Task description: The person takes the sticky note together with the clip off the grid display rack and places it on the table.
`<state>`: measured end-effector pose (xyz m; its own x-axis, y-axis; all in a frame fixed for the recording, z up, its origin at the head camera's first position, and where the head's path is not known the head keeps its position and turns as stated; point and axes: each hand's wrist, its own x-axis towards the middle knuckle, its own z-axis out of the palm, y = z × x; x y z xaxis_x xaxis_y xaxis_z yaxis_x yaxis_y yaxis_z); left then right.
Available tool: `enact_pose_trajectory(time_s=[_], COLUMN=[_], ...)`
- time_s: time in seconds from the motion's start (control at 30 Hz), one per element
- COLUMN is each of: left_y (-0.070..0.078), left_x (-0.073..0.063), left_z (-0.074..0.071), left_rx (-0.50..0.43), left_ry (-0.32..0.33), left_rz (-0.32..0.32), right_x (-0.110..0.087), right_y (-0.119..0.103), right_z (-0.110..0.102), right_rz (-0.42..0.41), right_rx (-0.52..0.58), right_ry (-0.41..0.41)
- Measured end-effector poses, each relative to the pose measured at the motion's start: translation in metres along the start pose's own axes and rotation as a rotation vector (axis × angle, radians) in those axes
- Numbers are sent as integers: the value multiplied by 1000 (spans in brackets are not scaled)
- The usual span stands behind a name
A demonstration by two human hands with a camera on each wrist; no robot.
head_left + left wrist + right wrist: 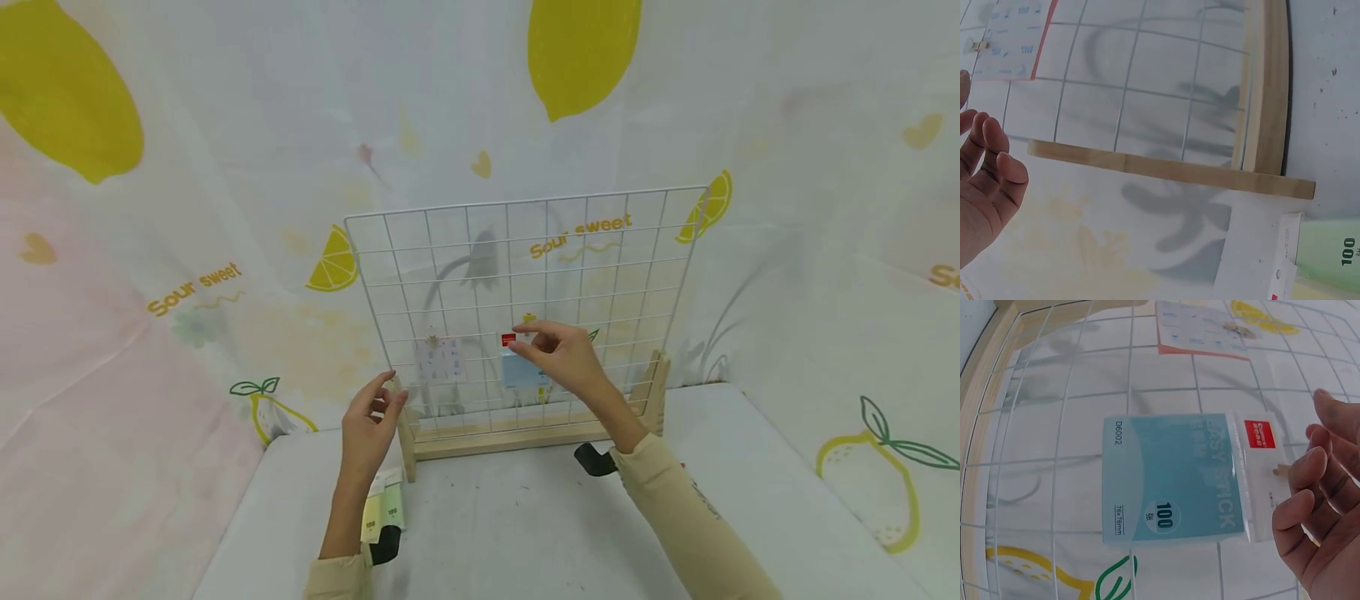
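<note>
A clear packet of blue sticky notes (1169, 469) with a red label hangs against the white wire grid (528, 275). Part of a small wooden clip (1281, 470) shows at the packet's top edge. My right hand (558, 354) is at that top edge, thumb and fingers apart and bent; whether a fingertip touches the packet is unclear. To the left, a printed sheet (438, 360) with a pinkish-red edge hangs from another wooden clip (431, 340). Beside the grid's left post, my left hand (371, 421) is raised with loosely bent fingers and holds nothing.
A wooden stand (510, 442) supports the grid on the white table (510, 533). Green and yellow sticky-note packets (392, 507) lie on the table by my left forearm. A lemon-printed cloth (247, 150) hangs behind.
</note>
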<state>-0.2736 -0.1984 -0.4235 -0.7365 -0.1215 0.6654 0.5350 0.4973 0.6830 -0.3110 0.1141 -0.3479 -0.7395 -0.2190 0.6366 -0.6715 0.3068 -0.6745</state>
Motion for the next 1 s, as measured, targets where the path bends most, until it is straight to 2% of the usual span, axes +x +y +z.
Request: enact_pose_trajectory(time_s=[0.27,0.57,0.7,1.0], left_y=[4,4,5,5], left_x=[4,8,9,11], left_z=[-1,1,2,4], left_rx=[-11,-6,-19,-6], left_ry=[-8,0,-13,-21], left_rz=[-5,13,0,-26], right_x=[6,12,14,20], right_y=[-2,-3,-5,-10], right_z=[8,15,18,29], right_rz=[-6,-54,-50,-21], right_rx=[-26,-38,-37,-33], right_ry=[-4,-7,-1,-43])
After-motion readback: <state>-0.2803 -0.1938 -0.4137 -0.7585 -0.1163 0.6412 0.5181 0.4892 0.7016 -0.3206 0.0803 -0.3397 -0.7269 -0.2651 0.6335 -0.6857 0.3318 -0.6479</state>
